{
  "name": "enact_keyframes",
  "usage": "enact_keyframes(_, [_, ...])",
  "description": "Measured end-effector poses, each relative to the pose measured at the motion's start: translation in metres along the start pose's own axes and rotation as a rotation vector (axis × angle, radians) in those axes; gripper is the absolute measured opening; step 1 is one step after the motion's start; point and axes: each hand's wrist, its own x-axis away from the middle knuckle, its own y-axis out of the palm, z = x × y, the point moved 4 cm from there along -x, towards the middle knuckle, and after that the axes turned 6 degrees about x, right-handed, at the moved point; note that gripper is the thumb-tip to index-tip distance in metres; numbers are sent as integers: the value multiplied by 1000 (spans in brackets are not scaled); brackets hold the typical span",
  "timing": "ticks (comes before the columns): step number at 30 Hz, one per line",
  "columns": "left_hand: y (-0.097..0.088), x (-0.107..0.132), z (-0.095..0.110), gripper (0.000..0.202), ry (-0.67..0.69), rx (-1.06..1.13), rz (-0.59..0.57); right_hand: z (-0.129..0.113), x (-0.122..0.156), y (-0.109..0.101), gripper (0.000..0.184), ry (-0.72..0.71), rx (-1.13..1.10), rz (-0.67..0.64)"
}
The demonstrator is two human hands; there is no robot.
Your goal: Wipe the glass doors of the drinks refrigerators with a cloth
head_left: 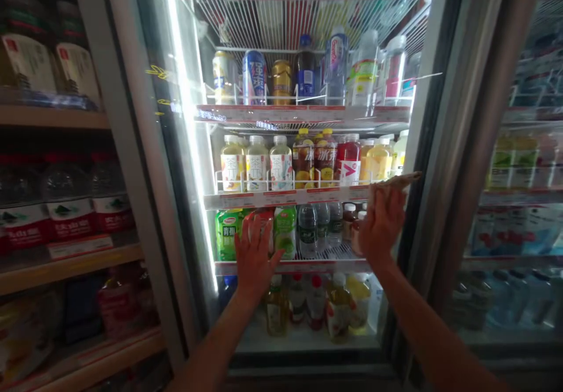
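Before me stands a lit drinks fridge behind a glass door (pixel 152 46), with faint reflections on the glass. My left hand (pixel 255 263) is open, palm forward and fingers spread, in front of the lower shelves; it looks laid on the glass, though contact is hard to confirm. Further right and higher, my right hand (pixel 382 228) grips a light brown cloth (pixel 402 179) near the door's right side. Part of the cloth is hidden by the fingers. Behind my left hand are green drink packs (pixel 285 234); clear water bottles (pixel 307 231) stand between the hands.
Tea bottles (pixel 281 163) line the middle shelf, with cans (pixel 254 78) and bottles above. More bottles (pixel 338 310) stand at the bottom. A metal door frame (pixel 457 163) runs up the right. On the left, wooden shelves (pixel 74 266) hold water bottles with red labels.
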Motion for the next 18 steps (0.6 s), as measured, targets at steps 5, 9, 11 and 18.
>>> enact_keyframes(5, [0, 0, 0, 72, 7, -10, 1, -43, 20, 4, 56, -436, -88, -319])
enact_keyframes(9, [1, 1, 1, 72, 6, -12, -14, -24, 0, 1, 55, -151, -46, -107])
enact_keyframes(11, [2, 2, 1, 72, 7, -13, -10, -24, -3, 2, 57, -35, -39, -20])
enact_keyframes(18, [2, 3, -1, 69, 11, -15, -16, -66, 26, 9, 54, -458, -120, -263])
